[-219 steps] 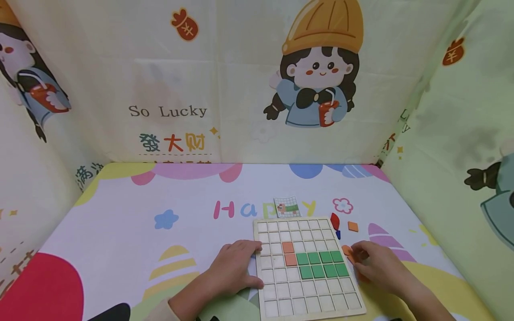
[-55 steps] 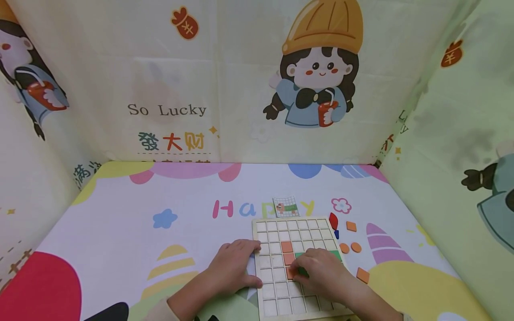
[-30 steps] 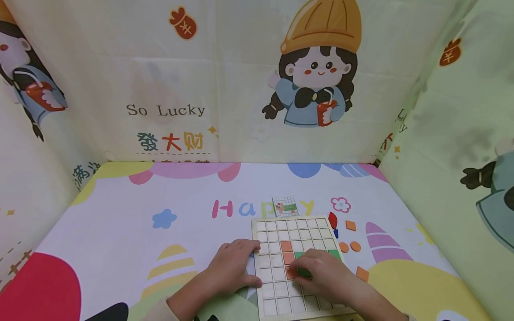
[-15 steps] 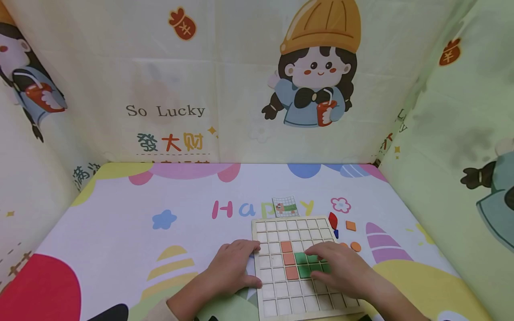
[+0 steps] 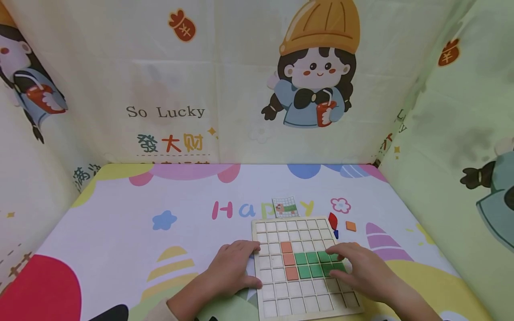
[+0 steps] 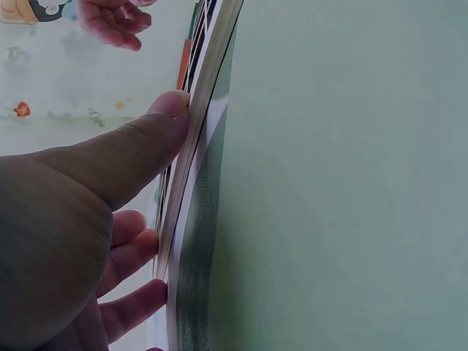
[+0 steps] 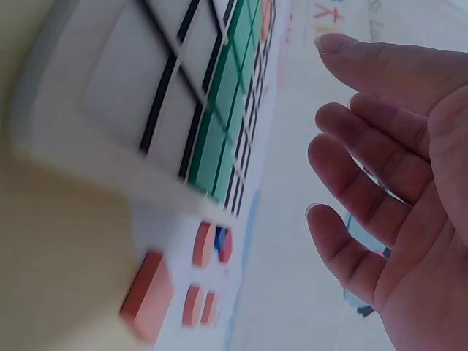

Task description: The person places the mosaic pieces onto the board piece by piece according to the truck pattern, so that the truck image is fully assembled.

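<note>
White bench [image 5: 120, 249], printed with coloured shapes, is supporting a wooden grid board [image 5: 311, 306]. A picture card [image 5: 285, 207] is lying just beyond the board's far edge. Right of the board, red [image 5: 333, 221] and blue pieces [image 5: 336, 234], an orange square [image 5: 351, 226], two orange discs [image 7: 203, 245] and an orange block [image 7: 148, 296] are resting.

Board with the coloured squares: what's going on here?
A person is working at a gridded board. The left hand touches its left edge; the right hand is over its right side, holding nothing. In the cells sit a column of three orange tiles and, beside it, two rows of green tiles. Loose pieces lie to the board's right, and a card lies beyond its far edge.
</note>
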{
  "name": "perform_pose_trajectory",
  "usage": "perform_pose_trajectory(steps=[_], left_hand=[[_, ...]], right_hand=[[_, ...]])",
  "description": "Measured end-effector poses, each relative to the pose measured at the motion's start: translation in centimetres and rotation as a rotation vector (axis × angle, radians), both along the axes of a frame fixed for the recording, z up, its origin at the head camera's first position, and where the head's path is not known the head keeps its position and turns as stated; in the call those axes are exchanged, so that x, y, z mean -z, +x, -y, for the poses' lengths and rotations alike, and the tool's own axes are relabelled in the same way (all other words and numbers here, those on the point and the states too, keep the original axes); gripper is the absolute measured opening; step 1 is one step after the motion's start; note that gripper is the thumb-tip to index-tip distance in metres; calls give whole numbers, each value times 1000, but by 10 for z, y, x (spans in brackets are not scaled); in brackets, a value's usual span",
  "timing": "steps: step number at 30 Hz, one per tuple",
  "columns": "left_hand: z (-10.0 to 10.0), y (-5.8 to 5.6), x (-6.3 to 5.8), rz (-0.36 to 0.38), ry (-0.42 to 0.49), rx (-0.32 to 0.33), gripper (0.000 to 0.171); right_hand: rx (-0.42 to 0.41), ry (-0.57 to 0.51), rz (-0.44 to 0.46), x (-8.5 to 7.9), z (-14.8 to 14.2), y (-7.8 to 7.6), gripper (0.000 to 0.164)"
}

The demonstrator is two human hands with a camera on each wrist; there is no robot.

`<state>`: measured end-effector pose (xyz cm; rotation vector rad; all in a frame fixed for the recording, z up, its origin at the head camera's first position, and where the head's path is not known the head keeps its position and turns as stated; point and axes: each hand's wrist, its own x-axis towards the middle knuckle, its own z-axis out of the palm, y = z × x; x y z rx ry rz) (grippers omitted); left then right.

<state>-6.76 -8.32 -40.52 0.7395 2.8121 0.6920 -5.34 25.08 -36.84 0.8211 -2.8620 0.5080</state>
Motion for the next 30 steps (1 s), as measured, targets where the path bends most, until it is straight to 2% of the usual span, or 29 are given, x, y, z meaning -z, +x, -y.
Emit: perform_pose_trajectory(steps=[3,10,17,23,30], left_hand=[[0,0,0,0,0,-1,75],[0,0,1,-6,-1,2,74],[0,0,0,7,-7,-2,74],[0,-1,-1,14,-7,-4,75],[1,-2,-2,21,-9,-4,76]], right_hand=[[18,-15,10,2,-9,1,42],[70,-54,-45,10,-30,4,49],[201,-13,44,13,-49,8,43],[241,16,101,18,-59,9,42],[294,62,183,21,-64,6,33]])
